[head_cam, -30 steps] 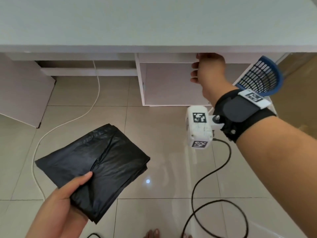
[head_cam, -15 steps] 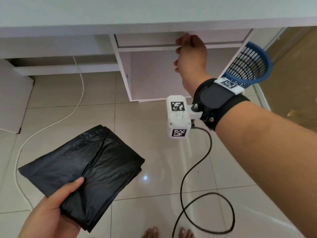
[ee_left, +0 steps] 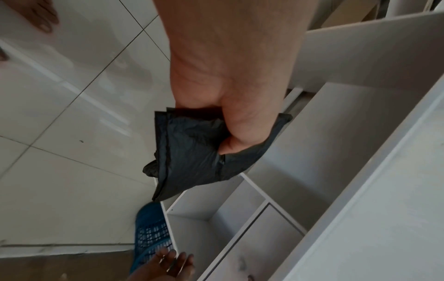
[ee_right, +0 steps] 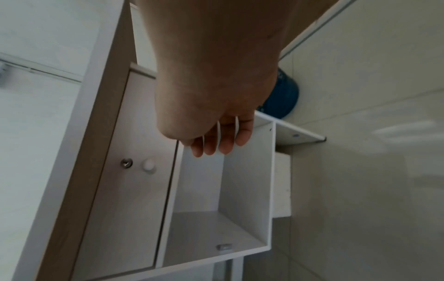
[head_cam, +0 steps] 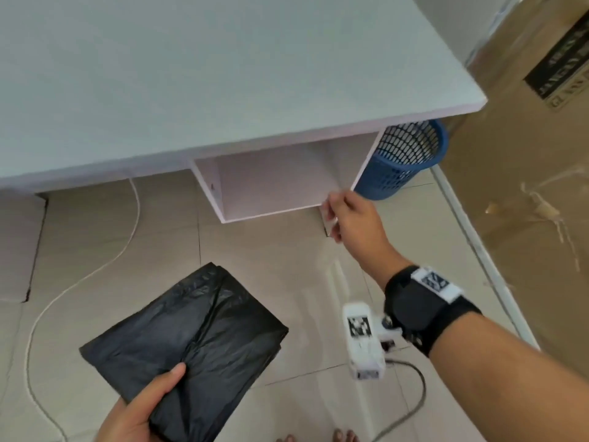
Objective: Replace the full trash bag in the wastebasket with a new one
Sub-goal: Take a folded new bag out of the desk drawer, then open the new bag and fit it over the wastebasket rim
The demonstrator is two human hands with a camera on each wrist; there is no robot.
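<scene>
My left hand (head_cam: pixel 143 409) grips a folded black trash bag (head_cam: pixel 191 339) at the lower left of the head view, thumb on top. The left wrist view shows the thumb pressed on the bag (ee_left: pixel 192 152). A blue mesh wastebasket (head_cam: pixel 404 157) stands on the floor against the desk's right side; no bag shows inside its mesh. My right hand (head_cam: pixel 347 215) hangs in front of the cubby's lower right corner, just left of the basket, touching nothing. Its fingers (ee_right: pixel 216 140) are loose and hold nothing, with the basket (ee_right: pixel 283 97) behind.
A white desk (head_cam: pixel 223 74) fills the top of the head view, with an open cubby (head_cam: pixel 274 183) under it. Cardboard sheeting (head_cam: pixel 526 154) covers the right side. A white cable (head_cam: pixel 79 282) and a black cable (head_cam: pixel 417 400) lie on the tiled floor. Bare toes (head_cam: pixel 318 437) show at the bottom.
My right hand has left the drawer edge under the desktop and dropped down and to the right, nearer the basket. The head view has risen above the desk. The left hand still holds the bag.
</scene>
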